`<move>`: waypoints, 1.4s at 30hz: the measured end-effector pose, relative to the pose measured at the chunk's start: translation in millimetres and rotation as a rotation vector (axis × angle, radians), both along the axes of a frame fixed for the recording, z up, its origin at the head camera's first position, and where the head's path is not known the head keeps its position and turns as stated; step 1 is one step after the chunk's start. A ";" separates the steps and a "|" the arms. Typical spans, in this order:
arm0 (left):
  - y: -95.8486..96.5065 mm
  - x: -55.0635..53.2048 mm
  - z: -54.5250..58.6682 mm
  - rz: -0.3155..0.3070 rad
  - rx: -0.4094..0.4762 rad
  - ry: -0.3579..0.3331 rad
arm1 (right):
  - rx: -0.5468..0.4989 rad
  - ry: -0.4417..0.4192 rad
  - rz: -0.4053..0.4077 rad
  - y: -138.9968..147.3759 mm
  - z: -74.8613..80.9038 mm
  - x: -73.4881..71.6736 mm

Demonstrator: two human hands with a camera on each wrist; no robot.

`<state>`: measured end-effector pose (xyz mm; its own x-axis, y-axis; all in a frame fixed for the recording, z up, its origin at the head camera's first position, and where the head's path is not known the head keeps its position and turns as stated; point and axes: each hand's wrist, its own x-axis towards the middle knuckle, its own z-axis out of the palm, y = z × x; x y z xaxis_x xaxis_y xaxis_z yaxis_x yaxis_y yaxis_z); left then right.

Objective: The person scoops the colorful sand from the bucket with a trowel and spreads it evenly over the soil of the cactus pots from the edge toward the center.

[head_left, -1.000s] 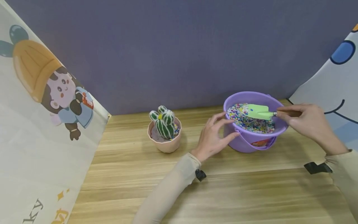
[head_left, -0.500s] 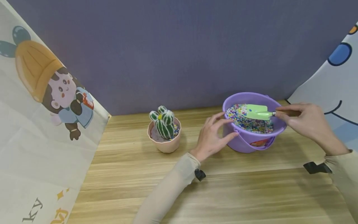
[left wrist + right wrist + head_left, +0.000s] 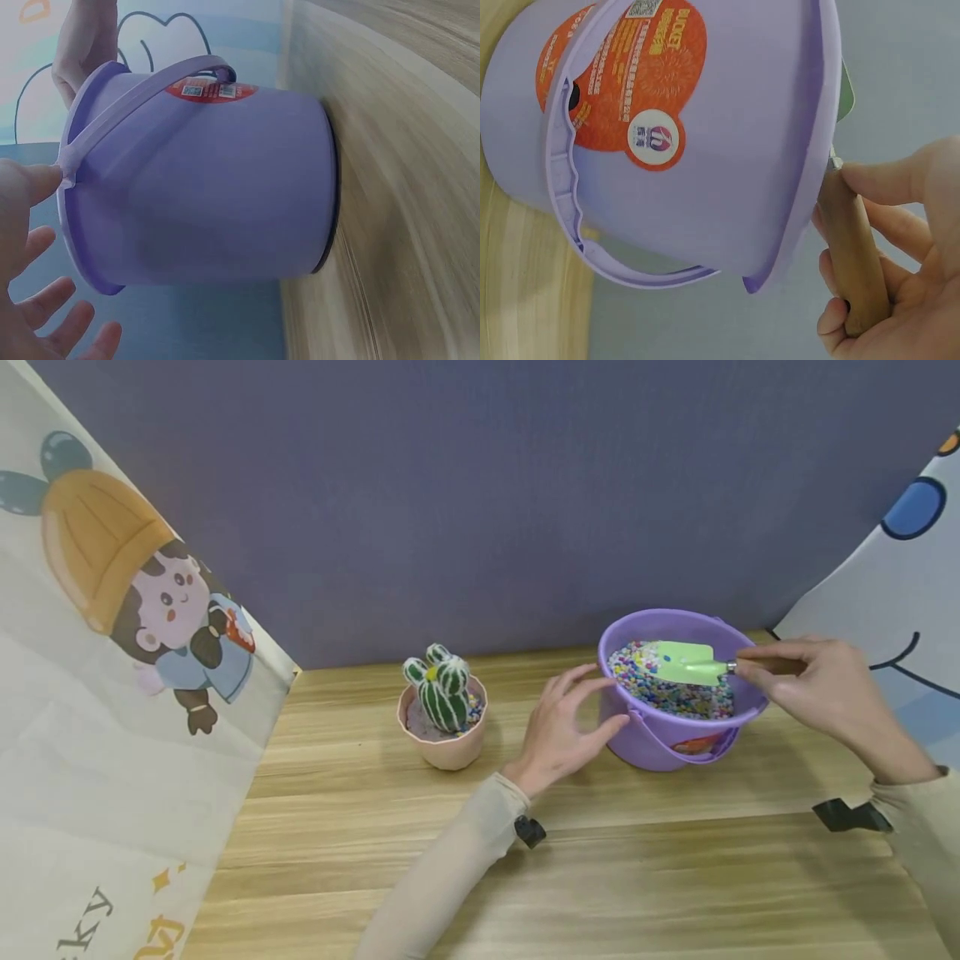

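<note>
A purple bucket stands on the wooden table, filled partway with small multicoloured beads. My right hand grips the wooden handle of a green trowel, whose blade lies over the beads inside the rim. My left hand is at the bucket's left side with fingers spread and relaxed. In the left wrist view its thumb is close to the rim by the bail joint; whether it touches I cannot tell. A pink pot holding a knitted cactus and some beads is left of that hand.
A dark blue-grey panel rises behind the table. White panels with cartoon prints stand at the left and right sides. The bucket's purple bail hangs down its front.
My left hand has drawn back slightly to the left, its fingers easing off the bucket rim. The trowel has shifted a little leftward in the bucket. The potted cactus stays in place.
</note>
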<state>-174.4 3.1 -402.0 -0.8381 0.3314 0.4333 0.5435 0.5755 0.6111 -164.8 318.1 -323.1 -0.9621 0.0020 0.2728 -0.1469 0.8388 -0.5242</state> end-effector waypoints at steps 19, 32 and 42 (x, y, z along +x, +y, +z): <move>-34.3 12.6 5.1 0.022 0.054 0.077 | -0.051 0.078 0.072 -18.8 11.0 6.2; -61.7 22.8 2.3 0.049 0.097 0.153 | -0.070 0.076 0.111 -45.1 8.6 6.7; -83.1 32.4 -0.3 0.067 0.149 0.181 | -0.030 0.078 0.122 -64.0 3.7 6.5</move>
